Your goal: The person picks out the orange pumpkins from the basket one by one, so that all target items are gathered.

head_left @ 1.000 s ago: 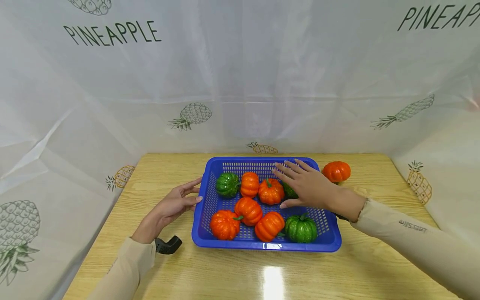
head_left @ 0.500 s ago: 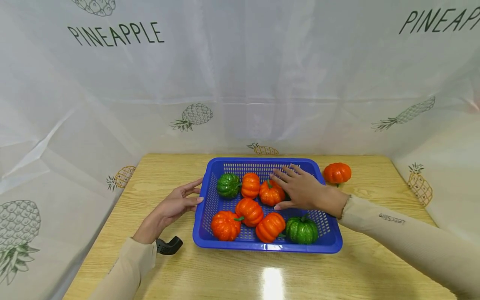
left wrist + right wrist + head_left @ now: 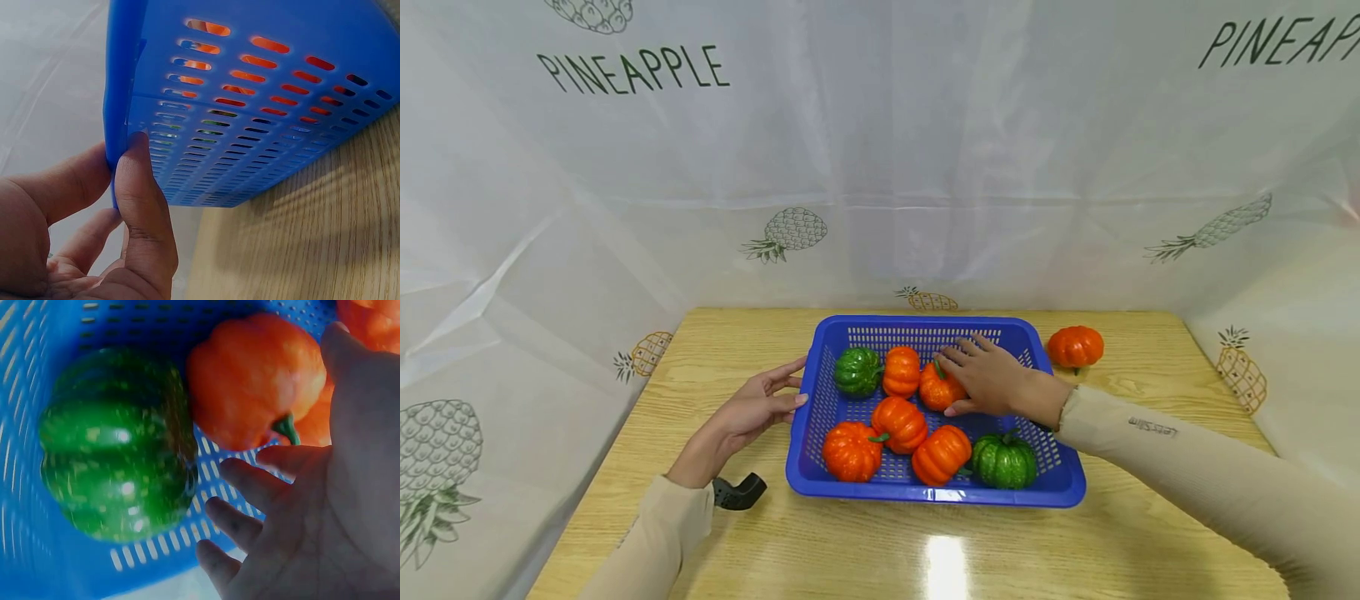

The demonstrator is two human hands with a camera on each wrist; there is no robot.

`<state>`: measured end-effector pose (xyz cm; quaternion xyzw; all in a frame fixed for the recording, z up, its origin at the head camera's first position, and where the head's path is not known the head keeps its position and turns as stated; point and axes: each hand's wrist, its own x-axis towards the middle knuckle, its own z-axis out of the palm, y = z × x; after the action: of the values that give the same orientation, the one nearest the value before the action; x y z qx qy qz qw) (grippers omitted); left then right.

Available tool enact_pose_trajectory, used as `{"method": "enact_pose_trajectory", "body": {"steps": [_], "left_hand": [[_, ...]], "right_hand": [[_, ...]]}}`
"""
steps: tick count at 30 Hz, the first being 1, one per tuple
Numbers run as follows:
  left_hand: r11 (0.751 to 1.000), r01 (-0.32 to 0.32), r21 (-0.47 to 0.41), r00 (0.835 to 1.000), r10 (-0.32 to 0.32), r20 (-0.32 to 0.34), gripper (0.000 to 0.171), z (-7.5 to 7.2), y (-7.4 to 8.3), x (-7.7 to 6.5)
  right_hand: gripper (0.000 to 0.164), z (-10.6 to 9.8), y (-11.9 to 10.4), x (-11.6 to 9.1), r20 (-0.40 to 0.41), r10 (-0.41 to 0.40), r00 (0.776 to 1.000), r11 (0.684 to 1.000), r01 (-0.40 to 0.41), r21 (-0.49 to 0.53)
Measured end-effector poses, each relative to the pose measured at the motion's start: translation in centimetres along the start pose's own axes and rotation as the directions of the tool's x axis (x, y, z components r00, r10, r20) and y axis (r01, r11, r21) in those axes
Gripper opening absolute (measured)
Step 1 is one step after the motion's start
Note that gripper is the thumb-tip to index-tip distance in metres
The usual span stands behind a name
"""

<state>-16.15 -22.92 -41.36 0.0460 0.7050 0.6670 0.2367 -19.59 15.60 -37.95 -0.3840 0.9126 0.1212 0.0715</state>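
Observation:
My left hand [image 3: 754, 408] pinches the left rim of a blue plastic basket [image 3: 932, 493]; thumb and fingers meet across that rim in the left wrist view. Several ribbed toy pumpkins, orange and green, lie in the basket. My right hand [image 3: 988, 379] reaches over the right half, fingers spread and partly covering an orange pumpkin [image 3: 937, 390] with a green stem. Another green pumpkin seen earlier behind this hand is hidden now. In the right wrist view the palm faces the pumpkins, with a speckled green pumpkin [image 3: 119, 447] beyond the fingertips and nothing gripped.
One orange pumpkin [image 3: 1076, 346] sits outside the basket, at the back right of the wooden table [image 3: 760, 550]. A green pumpkin [image 3: 1003, 461] lies in the basket's front right corner. White pineapple-print cloth [image 3: 880, 167] hangs behind and along both sides.
My right hand has moved left and come over the orange pumpkin with the stem. My left hand keeps its hold on the rim, and the basket stays in place.

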Motion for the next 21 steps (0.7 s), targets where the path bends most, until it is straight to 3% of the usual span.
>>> {"method": "enact_pose_trajectory", "body": {"steps": [4,11,21], "left_hand": [[1.000,-0.001,-0.001,1.000,0.001,0.003,0.073,0.1,0.0,0.0],[1.000,0.006,0.003,1.000,-0.006,-0.001,0.072,0.1,0.0,-0.1],[1.000,-0.006,0.001,1.000,0.006,0.016,0.075,0.2,0.1,-0.1]], "right_hand": [[0.078,0.4,-0.1,0.3,-0.024,-0.020,1.000,0.999,0.019,-0.050],[0.067,0.8,0.0,0.7,-0.147,-0.064,0.987,0.988,0.042,-0.149],[0.067,-0.2,0.0,0.1,-0.151,-0.038,0.988,0.990,0.016,-0.142]]}}
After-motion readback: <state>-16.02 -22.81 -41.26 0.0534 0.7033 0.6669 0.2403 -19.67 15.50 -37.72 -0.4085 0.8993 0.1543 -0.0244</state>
